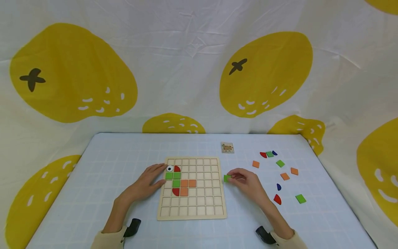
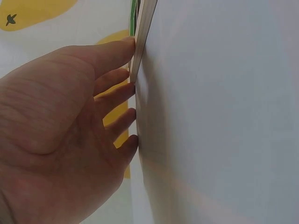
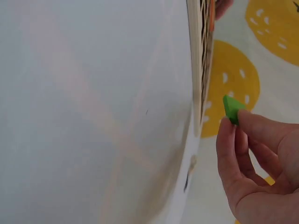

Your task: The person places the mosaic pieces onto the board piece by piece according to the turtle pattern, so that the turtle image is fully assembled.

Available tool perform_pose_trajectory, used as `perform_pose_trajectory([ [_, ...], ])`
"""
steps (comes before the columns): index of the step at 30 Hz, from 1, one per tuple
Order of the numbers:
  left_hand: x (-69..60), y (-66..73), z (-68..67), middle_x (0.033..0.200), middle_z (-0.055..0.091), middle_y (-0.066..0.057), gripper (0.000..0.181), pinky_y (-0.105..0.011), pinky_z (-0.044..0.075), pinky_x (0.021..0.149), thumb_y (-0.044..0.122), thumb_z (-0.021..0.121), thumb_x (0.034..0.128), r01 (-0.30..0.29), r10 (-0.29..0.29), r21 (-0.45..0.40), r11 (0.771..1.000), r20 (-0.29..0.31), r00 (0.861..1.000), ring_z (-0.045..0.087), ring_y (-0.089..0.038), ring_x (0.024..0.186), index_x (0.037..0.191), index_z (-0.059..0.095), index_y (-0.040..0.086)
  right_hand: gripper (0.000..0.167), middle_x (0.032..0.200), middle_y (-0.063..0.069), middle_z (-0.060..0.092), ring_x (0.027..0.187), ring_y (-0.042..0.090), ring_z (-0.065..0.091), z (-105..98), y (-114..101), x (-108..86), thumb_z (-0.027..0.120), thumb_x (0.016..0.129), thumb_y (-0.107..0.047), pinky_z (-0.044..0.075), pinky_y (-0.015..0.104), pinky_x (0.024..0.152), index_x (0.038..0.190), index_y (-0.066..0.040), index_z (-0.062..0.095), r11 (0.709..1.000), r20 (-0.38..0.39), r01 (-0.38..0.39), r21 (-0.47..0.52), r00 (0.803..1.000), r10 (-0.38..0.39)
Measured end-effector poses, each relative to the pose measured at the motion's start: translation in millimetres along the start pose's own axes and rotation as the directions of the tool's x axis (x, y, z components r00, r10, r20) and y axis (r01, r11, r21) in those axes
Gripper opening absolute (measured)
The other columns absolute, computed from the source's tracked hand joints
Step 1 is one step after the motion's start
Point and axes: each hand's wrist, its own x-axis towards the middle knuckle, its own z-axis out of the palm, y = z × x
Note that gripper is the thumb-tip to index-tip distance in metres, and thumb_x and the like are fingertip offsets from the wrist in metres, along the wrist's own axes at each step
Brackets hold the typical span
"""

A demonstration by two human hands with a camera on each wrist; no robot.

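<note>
Grid board (image 1: 202,201): nine tiles (image 1: 176,183) toward its left edge; ten loose pieces (image 1: 284,176) apparently remain. Right hand (image 1: 247,185) pinches a green square (image 1: 226,178); left hand (image 1: 141,186) lies spread.

I'm somewhere draped off like a booth, home or studio I cannot tell: white fabric (image 1: 180,79) with yellow fruit shapes (image 1: 267,76) hangs from ten through twelve to two o'clock around my table (image 1: 124,148).
</note>
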Motion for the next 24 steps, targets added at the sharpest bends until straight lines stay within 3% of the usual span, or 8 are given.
perform_pose_trajectory([
  [8,-0.9,1.4,-0.4,0.159,0.04,-0.019,0.06,-0.065,0.03,0.116,0.023,0.064,0.1036,-0.006,0.006,-0.006,1.0,-0.005,1.0,0.03,-0.044,0.148,0.156,0.042,0.004,0.016,0.098,0.001,0.071,0.091,0.018,0.067,25.6,-17.3,10.1,0.08,0.09,-0.008,0.059,0.024,0.084,0.105,-0.007,0.075,0.994,0.104,0.067,0.087,0.992,-0.076],
  [13,-1.4,1.8,-0.2,0.159,0.041,-0.018,0.06,-0.064,0.031,0.116,0.024,0.065,0.1032,-0.001,0.001,0.013,1.0,-0.007,1.0,0.031,-0.043,0.148,0.156,0.042,0.005,0.014,0.098,0.0,0.072,0.09,0.018,0.067,40.4,-30.2,11.8,0.079,0.091,-0.008,0.058,0.024,0.081,0.104,-0.008,0.075,0.991,0.176,0.106,0.082,0.977,-0.119],
  [24,-1.2,1.7,-1.3,0.158,0.043,-0.016,0.06,-0.063,0.033,0.115,0.025,0.066,0.1028,-0.002,0.002,0.023,1.0,-0.022,1.0,0.034,-0.041,0.146,0.156,0.044,0.007,0.012,0.094,0.001,0.07,0.085,0.013,0.066,70.2,-41.9,12.6,0.074,0.095,-0.008,0.056,0.024,0.077,0.105,-0.003,0.074,0.982,0.317,0.113,0.15,0.936,-0.156],
])
